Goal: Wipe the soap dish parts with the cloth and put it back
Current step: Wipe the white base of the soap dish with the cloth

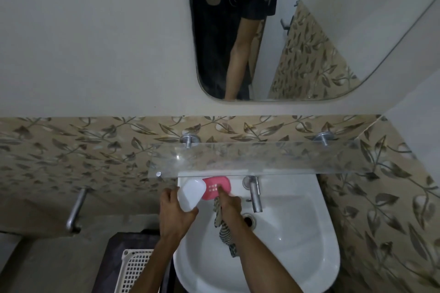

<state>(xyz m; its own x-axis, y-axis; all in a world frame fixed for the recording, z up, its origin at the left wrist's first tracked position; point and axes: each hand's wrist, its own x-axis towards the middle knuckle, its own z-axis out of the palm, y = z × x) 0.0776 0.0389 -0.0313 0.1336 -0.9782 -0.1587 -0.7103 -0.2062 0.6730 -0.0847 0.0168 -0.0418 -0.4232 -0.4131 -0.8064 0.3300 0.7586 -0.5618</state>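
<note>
Your hands work over the rear left of the white sink [285, 233], just below the glass shelf [262, 157]. Your left hand [175, 211] is wrapped around the white dish part [191, 194], holding it tilted beside the pink tray [217, 187]. Your right hand [229, 204] pokes one finger onto that tray on the sink ledge while its other fingers pinch the striped cloth [226, 233], which dangles below your wrist into the bowl

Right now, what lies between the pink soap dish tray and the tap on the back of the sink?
In the head view, only bare white sink ledge lies between the pink soap dish tray and the tap.
</note>
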